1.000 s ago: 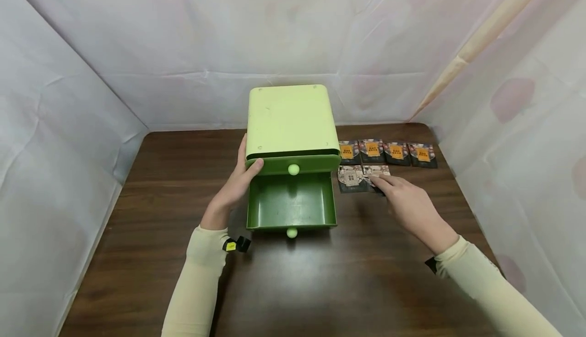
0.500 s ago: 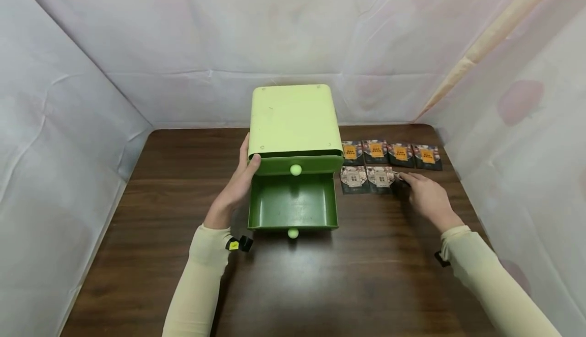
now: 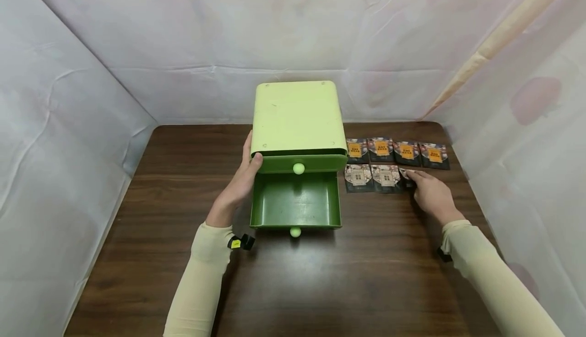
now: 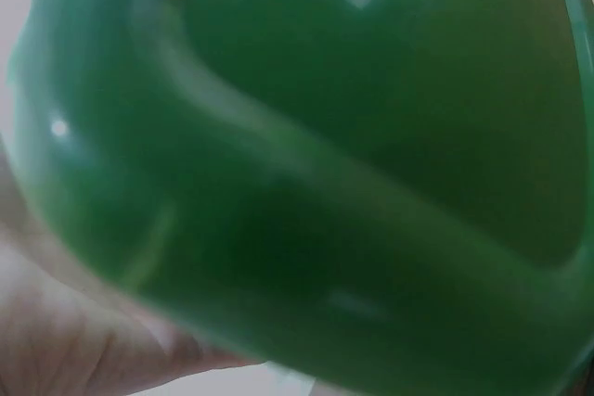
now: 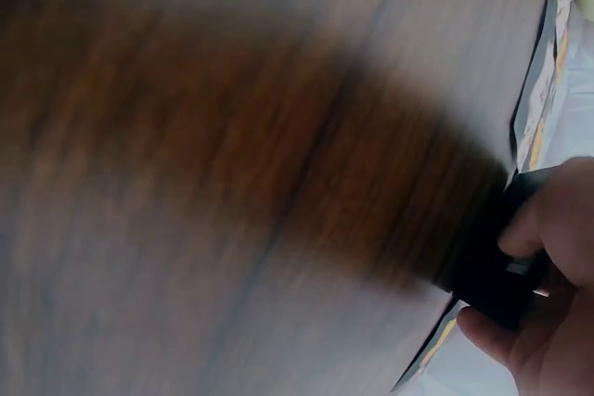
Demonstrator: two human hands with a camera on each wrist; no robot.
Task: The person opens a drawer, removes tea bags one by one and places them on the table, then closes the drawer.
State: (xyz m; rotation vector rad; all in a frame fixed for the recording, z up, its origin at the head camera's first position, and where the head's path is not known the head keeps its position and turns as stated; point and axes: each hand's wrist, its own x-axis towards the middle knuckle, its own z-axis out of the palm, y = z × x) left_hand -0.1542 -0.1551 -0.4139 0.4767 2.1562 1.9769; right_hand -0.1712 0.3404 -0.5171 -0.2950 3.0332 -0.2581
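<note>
A light green two-drawer box stands at the table's middle. Its lower drawer is pulled out, bare inside; the upper drawer looks almost closed. My left hand lies against the box's left side, fingers along the wall and thumb at the upper drawer's front corner. Green surfaces fill the left wrist view. My right hand pinches a small dark packet between thumb and fingers, largely hidden by the hand in the head view. It is at the right end of the front row, beside a pale-printed packet.
Another pale-printed packet is nearer the box. Behind runs a row of several dark packets with orange labels. The brown wooden table is enclosed by white sheeting at the back and sides.
My right hand has shifted right, off the second pale-printed packet, and a dark packet now shows under its fingertips. The left hand keeps its place on the box. The head view has drifted slightly.
</note>
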